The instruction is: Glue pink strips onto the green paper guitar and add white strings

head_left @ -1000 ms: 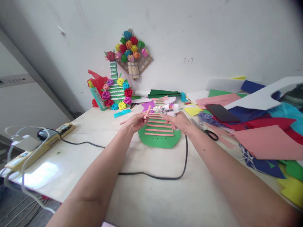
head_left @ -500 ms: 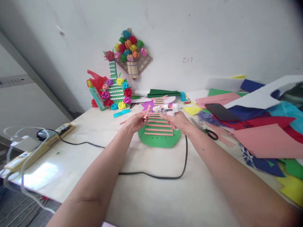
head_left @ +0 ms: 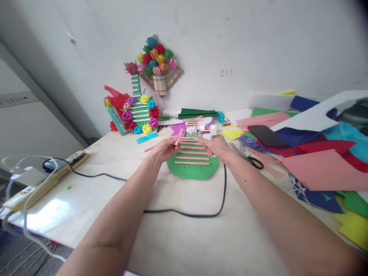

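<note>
Between the fingers of my left hand [head_left: 167,148] is a folded pink paper strip [head_left: 179,137], pinched and held up at a slant. My right hand [head_left: 214,146] is wrapped round a glue gun [head_left: 198,131] with a patterned body and white back end. Its nozzle points left and sits at the strip; whether they touch I cannot tell. Below both hands lies a green guitar-shaped paper cutout [head_left: 191,173] with several pink strips [head_left: 192,158] across it in rows. My fingers hide part of the cutout. The gun's black cord [head_left: 184,214] loops over the table.
Scissors [head_left: 254,161], a phone [head_left: 267,136] and coloured sheets [head_left: 324,168] crowd the right. A finished flowered guitar [head_left: 140,111] and a glue bottle [head_left: 117,119] stand at the back left. A power strip [head_left: 46,182] with cables lies along the left edge.
The view has shifted slightly. Both hands keep their hold, with the glue gun's nozzle still at the pink strip; little else differs.
</note>
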{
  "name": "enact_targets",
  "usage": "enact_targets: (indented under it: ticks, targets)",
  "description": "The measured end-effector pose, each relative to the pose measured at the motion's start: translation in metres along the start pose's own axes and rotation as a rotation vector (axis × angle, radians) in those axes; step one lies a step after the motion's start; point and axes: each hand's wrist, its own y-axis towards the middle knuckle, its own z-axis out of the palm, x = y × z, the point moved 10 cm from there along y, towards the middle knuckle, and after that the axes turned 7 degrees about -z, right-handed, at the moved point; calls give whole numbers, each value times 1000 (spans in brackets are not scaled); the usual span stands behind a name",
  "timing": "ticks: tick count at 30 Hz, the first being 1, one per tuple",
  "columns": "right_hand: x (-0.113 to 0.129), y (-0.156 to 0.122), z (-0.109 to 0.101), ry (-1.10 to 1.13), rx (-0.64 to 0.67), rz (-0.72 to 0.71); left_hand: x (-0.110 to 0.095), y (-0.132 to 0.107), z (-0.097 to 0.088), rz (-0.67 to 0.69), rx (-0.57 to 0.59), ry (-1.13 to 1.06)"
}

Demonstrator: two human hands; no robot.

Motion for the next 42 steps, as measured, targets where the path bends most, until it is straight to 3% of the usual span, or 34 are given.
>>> enact_targets:
  ticks: [11,30,42]
  targets:
    - [2,-2,-3,-12,-29,20,1,1,-1,-8,9,-13]
    - [-1,-2,11,-131,115,22,-4,2,-5,23,-17,-36]
    - [2,-2,0,-88,-3,20,1,1,-2,6,-8,-18]
